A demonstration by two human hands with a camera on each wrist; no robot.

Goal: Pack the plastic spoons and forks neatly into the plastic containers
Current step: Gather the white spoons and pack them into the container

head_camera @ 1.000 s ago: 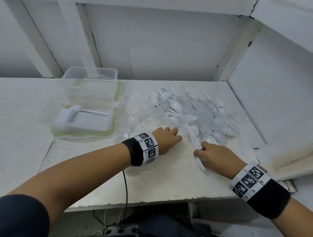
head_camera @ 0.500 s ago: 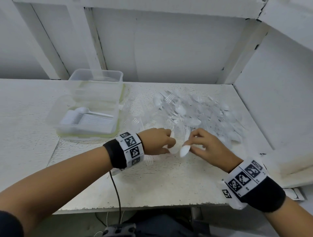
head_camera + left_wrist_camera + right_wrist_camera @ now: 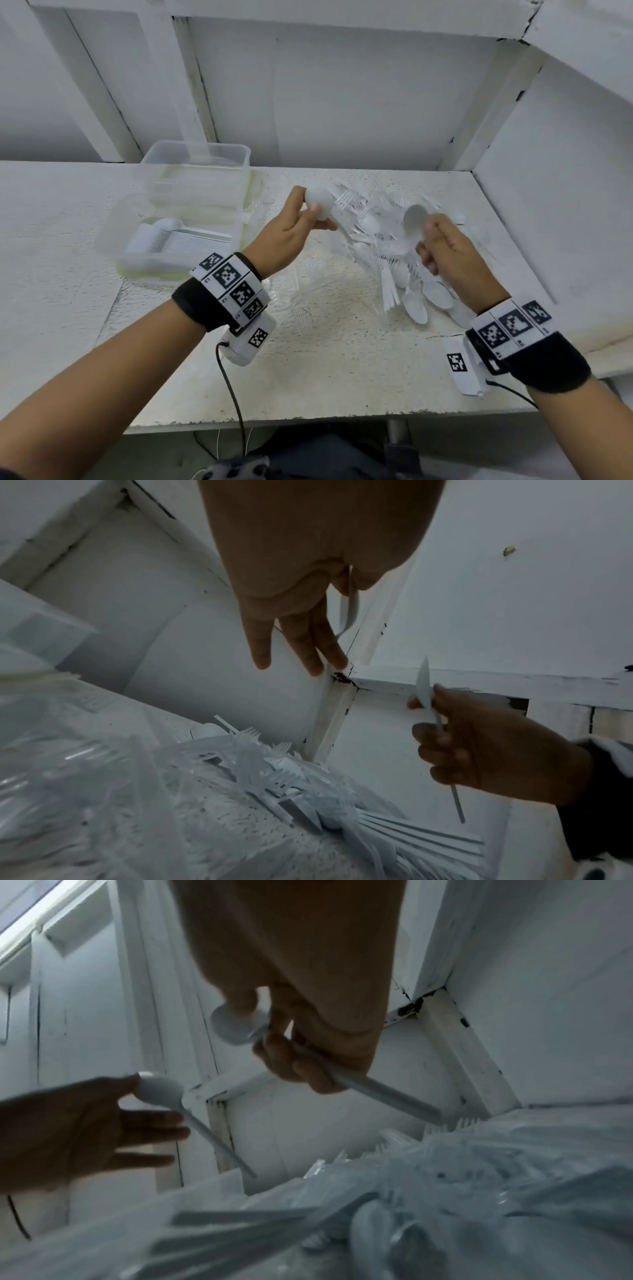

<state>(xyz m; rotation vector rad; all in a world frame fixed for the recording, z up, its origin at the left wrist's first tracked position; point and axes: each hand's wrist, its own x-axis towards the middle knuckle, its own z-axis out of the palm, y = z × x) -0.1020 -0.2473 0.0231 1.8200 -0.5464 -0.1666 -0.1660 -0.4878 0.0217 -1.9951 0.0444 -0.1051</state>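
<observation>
1. On a rough white table [image 3: 342, 370] boxed in by white walls, a heap of plastic spoons and forks [image 3: 387, 240] lies at 1 o'clock; clear plastic containers [image 3: 191, 205], the nearer one holding stacked cutlery, sit at 10 o'clock.
2. The left hand [image 3: 291, 233] pinches a white spoon [image 3: 318, 204] by thumb and forefinger, other fingers straight.
3. The right hand [image 3: 448, 250] curls around a second spoon [image 3: 414, 222], bowl up, above the heap.

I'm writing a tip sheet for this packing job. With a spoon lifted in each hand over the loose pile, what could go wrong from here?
1. The left hand pinches its spoon at the bowl with the other fingers straight, so the spoon may slip or swing.
2. The pile of cutlery is tangled, and the forks' tines may snag.
3. The front container holds a neat row; spoons dropped in carelessly may spoil it.
</observation>
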